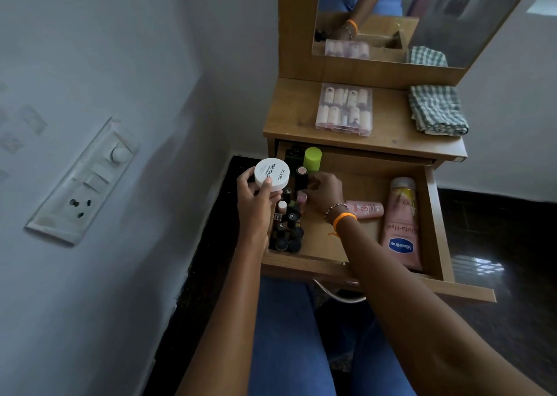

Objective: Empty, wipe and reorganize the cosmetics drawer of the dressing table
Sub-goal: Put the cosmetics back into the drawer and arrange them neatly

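Note:
The wooden drawer (434, 221) of the dressing table stands pulled out. My left hand (256, 197) grips a round white jar (272, 173) labelled nail polish, above the drawer's left edge. My right hand (324, 190) reaches into the drawer's left part among several dark nail polish bottles (289, 227) and a green-capped container (312, 158), fingers curled by a pink-capped bottle (301, 198); whether it holds one is hidden. A pink Vaseline tube (402, 224) lies on the right, with a smaller pink tube (366, 209) beside my wrist.
On the tabletop (289, 118) sit a clear plastic box (344, 110) of small bottles and a folded checked cloth (437, 110). A mirror (422, 16) rises behind. A wall with a switch panel (87, 181) stands at the left. My knees are under the drawer.

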The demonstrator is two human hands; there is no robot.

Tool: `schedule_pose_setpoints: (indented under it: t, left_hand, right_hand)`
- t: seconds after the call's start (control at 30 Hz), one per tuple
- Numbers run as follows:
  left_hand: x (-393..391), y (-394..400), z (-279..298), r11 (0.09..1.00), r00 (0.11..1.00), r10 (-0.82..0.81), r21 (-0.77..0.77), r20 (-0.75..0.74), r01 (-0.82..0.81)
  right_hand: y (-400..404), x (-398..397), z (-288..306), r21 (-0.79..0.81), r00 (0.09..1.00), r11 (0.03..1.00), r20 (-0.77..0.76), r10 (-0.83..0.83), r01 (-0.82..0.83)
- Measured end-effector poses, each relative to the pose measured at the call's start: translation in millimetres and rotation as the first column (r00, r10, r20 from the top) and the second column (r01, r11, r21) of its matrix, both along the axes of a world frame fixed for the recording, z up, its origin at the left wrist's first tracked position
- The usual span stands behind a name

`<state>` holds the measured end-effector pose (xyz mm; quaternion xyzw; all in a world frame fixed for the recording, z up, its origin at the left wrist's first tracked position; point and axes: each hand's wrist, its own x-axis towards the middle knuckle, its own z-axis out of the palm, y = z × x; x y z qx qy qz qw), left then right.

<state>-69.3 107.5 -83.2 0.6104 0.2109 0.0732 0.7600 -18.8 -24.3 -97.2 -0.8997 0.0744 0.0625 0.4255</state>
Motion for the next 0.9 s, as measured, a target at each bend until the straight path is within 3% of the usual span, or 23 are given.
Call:
schedule_pose_setpoints:
  t: [0.37,0.67,0.9]
  left_hand:
    - [0,-1,-1,0.999,1.0,-0.03,0.026,-0.005,0.03]
    - [-1,-1,-1,0.998,0.999,-0.055,0.034,-0.004,0.055]
    - [-1,-1,0,0.995,0.996,-0.087,0.054,-0.01,0.087]
  right_hand:
    - [15,10,-14,0.139,0.979,0.969,-0.036,-0.2,0.203]
    - [16,13,-24,0.284,0.967,0.926,-0.125,-0.222,0.249]
    - [12,13,-18,0.497,0.939,0.81,-0.292,-0.182,0.311]
